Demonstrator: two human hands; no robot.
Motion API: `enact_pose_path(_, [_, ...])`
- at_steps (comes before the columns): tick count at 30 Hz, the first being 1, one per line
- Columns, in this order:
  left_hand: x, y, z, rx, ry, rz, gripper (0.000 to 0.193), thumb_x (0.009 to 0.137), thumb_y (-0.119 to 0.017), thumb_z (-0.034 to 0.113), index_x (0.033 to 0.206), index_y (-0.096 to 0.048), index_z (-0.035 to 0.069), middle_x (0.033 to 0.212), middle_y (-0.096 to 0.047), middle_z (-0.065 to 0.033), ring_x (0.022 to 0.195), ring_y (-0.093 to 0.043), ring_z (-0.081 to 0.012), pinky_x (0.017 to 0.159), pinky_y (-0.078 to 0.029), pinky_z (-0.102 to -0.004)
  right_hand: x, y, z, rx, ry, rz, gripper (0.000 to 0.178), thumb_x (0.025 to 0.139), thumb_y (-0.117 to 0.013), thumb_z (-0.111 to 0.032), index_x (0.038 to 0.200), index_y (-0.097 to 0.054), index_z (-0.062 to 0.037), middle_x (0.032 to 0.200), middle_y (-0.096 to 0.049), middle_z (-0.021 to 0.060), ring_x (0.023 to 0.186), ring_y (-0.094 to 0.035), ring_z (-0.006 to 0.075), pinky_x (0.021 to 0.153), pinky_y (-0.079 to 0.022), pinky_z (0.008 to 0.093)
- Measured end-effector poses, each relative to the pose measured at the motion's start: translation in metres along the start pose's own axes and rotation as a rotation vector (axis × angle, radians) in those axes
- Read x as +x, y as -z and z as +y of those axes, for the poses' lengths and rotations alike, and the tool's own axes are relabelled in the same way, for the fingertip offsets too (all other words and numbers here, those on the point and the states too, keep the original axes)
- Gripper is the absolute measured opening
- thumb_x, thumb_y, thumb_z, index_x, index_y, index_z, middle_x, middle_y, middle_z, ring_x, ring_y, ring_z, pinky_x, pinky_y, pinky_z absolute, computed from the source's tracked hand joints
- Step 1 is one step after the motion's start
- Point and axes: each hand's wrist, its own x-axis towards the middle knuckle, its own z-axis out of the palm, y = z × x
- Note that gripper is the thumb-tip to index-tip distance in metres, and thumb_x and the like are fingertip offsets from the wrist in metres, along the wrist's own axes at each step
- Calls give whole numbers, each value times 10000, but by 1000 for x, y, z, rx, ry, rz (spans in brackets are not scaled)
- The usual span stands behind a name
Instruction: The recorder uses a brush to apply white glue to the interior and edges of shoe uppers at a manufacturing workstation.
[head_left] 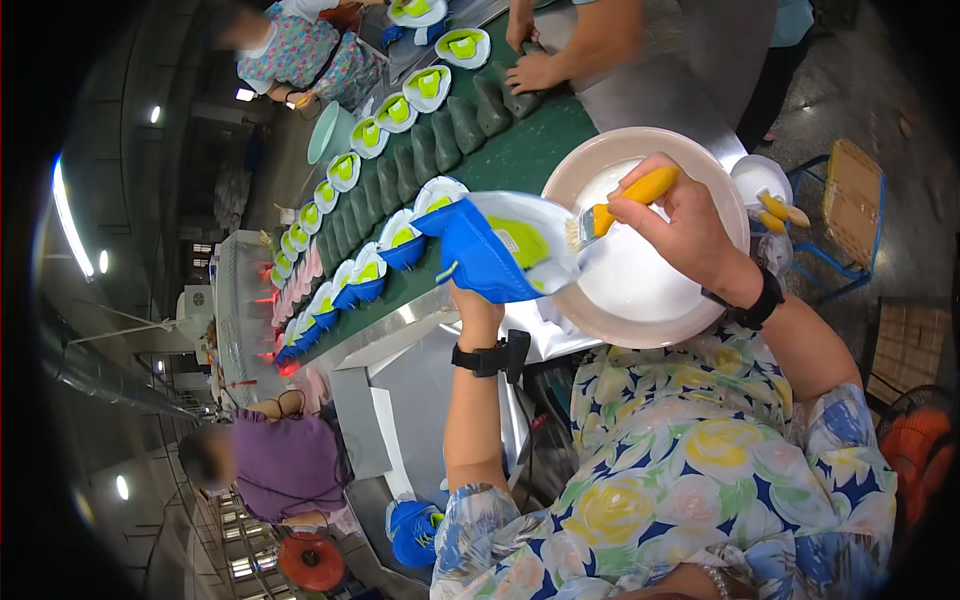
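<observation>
Blue and white, a shoe is held up sole-side toward the camera by the left hand, whose fingers are closed on it from below; most of the hand is hidden behind the shoe. A yellow-green patch is seen on its white sole. The shoe is raised above the near edge of the green belt, just left of a large pale bowl of white liquid.

A brush with a yellow handle is clamped in the right hand, fingers wrapped tight round the handle. Its bristles are laid against the right edge of the sole, over the bowl's rim. Black bands are worn on both wrists.

Rows of matching shoes and dark green lasts are lined along the belt, running off to the upper left. At the far end of the belt, another person's hands are rested on a last. A small white tub with yellow-handled brushes is stood just right of the bowl. A person in purple is seated lower left.
</observation>
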Motion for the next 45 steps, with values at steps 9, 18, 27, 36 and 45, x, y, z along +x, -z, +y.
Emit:
enact_pose_path(9, [-49, -31, -19, -407, 743, -834, 384, 1049, -478, 244, 1404, -472, 99, 1339, -585, -97, 1197, -594, -210, 1008, -515, -384, -1, -12, -33, 189, 425, -295, 259, 858, -747, -63, 1065, -591, -58, 1043, -697, 110, 971, -686, 274, 835, -542, 339])
enact_pose_path(18, [-86, -45, -1, -495, 780, -720, 439, 1037, -517, 269, 1443, -441, 120, 1373, -570, -108, 1200, -600, -220, 1016, -517, -385, 8, -6, -25, 10, 507, -408, 265, 846, -750, -85, 1040, -571, -62, 1014, -686, 124, 915, -674, 321, 794, -538, 394])
enact_pose_path(27, [-100, -61, -11, 108, 545, -492, 446, 1058, -424, 322, 1422, -459, 67, 1356, -580, -153, 1180, -614, -271, 1011, -525, -450, 1, 37, -19, -213, 447, -499, 177, 880, -682, -129, 990, -578, -37, 926, -634, 128, 870, -646, 320, 785, -517, 395])
enact_pose_path(36, [-87, 1, -5, -604, 613, -578, 420, 1047, -470, 305, 1378, -525, 53, 1281, -639, -136, 1130, -650, -246, 986, -537, -402, 3, -2, -26, -74, 227, -652, 72, 874, -669, -33, 915, -612, -15, 900, -627, 148, 818, -627, 305, 729, -485, 379])
enact_pose_path(45, [-83, -12, 9, -319, 528, -449, 394, 1000, -579, 303, 1335, -569, 96, 1252, -650, -97, 1106, -643, -213, 961, -527, -383, -7, -5, -16, -66, 274, -427, 179, 908, -599, 50, 1075, -569, -5, 1114, -638, 177, 1065, -621, 302, 957, -480, 361])
